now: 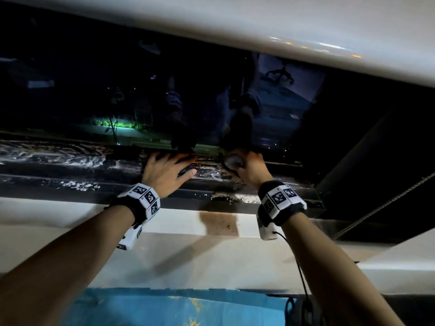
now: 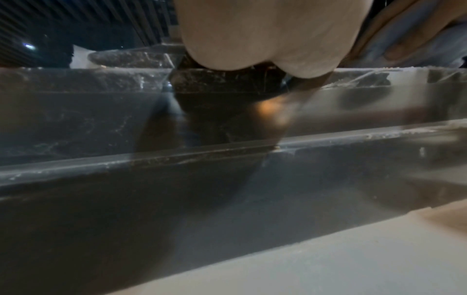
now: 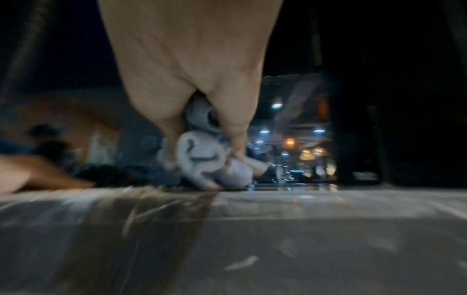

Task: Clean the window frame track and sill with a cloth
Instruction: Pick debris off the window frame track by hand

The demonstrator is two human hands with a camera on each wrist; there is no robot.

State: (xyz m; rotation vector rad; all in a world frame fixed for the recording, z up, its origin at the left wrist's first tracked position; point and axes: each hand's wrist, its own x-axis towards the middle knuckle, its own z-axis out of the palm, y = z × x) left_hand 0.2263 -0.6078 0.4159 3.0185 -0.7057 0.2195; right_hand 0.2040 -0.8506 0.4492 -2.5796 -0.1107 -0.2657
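Observation:
A dark, grimy window track (image 1: 70, 161) runs left to right under the glass, streaked with white dust. My right hand (image 1: 247, 165) grips a bunched grey cloth (image 1: 233, 161) and presses it into the far channel of the track. In the right wrist view the cloth (image 3: 202, 159) bulges out between the curled fingers (image 3: 237, 127), touching the dirty rail. My left hand (image 1: 167, 170) lies flat on the track just left of the cloth, fingers spread, holding nothing. In the left wrist view the palm (image 2: 265, 40) rests over the track ridges (image 2: 227, 153).
The white sill (image 1: 164, 255) lies below the track, with a brown stain (image 1: 220, 222) under the wiped spot. The dark window glass (image 1: 164, 90) stands right behind the hands. A dark frame post (image 1: 353, 172) closes the track at the right. A blue sheet (image 1: 164, 307) lies nearest me.

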